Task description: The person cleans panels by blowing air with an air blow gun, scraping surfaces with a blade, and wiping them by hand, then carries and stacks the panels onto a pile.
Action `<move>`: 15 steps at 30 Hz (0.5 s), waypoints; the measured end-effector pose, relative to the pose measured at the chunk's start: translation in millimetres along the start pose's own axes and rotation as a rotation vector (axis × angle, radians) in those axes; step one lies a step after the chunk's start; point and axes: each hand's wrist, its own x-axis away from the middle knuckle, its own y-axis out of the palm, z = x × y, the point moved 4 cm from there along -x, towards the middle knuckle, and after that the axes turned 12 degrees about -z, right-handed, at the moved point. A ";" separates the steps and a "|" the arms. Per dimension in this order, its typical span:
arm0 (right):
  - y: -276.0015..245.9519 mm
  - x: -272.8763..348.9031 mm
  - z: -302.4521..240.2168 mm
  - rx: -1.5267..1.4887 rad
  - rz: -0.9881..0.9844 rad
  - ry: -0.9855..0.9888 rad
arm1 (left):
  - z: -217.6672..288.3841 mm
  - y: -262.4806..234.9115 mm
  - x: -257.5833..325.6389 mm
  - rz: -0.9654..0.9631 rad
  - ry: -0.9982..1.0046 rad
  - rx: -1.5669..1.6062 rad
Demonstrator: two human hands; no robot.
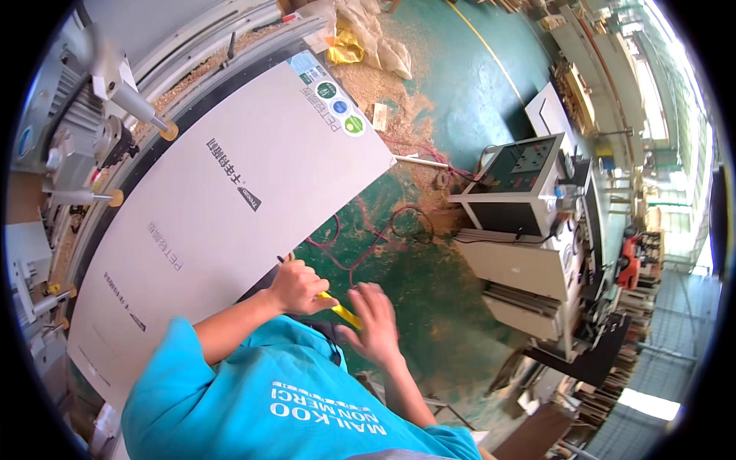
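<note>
By the white panel (195, 211), left hand (299, 287) grips a yellow tool (346, 315), probably light'n'stiff, best grabbed mid-length, right hand (374, 323) loosely spread.

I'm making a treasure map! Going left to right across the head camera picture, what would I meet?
Topmost tan disc on a rod, left hand, right hand, control cabinet, red object.

Yellow tool (348, 316), turquoise shirt (238, 376)
</note>
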 end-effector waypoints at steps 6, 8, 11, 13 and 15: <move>59.4 -28.1 82.6 -0.660 -0.427 0.746 | -105.6 -17.1 -12.7 0.265 -0.344 0.065; 21.7 -40.9 114.7 -0.839 -0.182 0.853 | -184.2 -37.5 15.9 0.226 -0.865 -0.299; -4.1 -70.9 75.0 -0.488 -0.972 0.406 | -193.9 -47.4 26.1 0.181 -0.937 -0.336; -0.3 -101.5 135.0 -0.590 -0.394 0.377 | -195.8 -48.1 24.8 0.202 -0.933 -0.371; -50.2 -165.3 142.0 -0.483 -0.089 0.670 | -199.9 -45.3 31.5 0.227 -0.927 -0.365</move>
